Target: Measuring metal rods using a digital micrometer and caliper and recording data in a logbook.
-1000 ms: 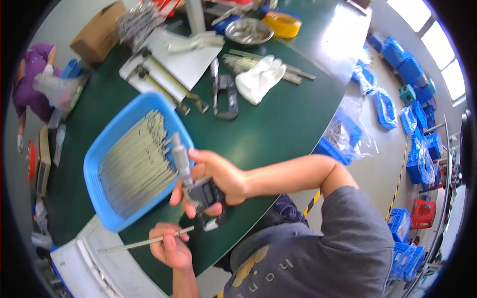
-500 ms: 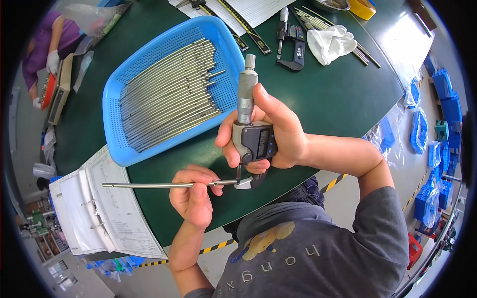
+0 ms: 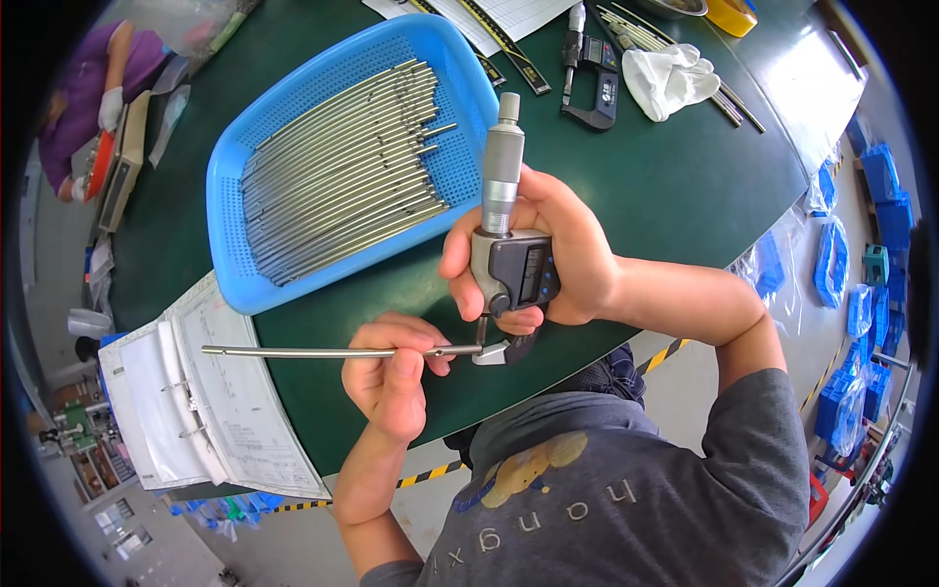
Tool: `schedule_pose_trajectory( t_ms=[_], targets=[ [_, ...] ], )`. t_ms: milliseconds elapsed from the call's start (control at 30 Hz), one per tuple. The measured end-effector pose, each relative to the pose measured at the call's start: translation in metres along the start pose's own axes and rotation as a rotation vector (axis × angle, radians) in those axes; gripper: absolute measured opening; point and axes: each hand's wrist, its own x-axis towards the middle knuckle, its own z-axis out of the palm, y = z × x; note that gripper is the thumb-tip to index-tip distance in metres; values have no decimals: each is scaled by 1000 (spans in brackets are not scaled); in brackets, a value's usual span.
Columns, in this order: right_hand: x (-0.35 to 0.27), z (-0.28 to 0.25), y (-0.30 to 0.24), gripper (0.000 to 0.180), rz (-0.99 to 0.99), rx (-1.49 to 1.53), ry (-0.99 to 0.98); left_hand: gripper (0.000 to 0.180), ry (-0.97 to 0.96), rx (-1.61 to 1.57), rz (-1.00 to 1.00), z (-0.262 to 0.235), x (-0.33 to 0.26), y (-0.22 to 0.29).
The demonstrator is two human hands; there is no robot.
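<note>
In my left hand [image 3: 391, 377], a slim metal rod [image 3: 293, 351] is pinched between thumb and fingers, lying nearly level with its long end toward the left. My right hand [image 3: 582, 249] is wrapped around a digital micrometer [image 3: 504, 196], which stands upright with its thimble at the top. The rod's right end sits at the micrometer's jaws, between spindle and anvil; whether both faces touch it I cannot tell. Beyond my hands, a blue perforated basket [image 3: 223, 245] holds many similar rods [image 3: 342, 166] laid side by side.
A second micrometer [image 3: 597, 83], a white glove [image 3: 670, 80] and loose rods [image 3: 738, 108] lie at the far right. Calipers [image 3: 509, 49] rest by paper sheets. An open ring binder [image 3: 245, 391] lies at the left table edge. At far left, a gloved person handles a red tray [image 3: 99, 166].
The view has shifted slightly. Both hands, with rod and micrometer, appear a little farther right. My right thumb has come down from beside the thimble. The rod's end stays at the jaws.
</note>
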Motion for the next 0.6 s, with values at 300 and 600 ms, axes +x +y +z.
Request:
schedule_pose_trajectory(
  t_ms=[300,600],
  targets=[
    [-1,0,1,83,-24,-56,-35,17,-25,-7,-17,-1,-1,-2],
    [-2,-1,1,79,-19,10,-69,16,-41,-15,-24,-1,-1,-3]
  ],
)
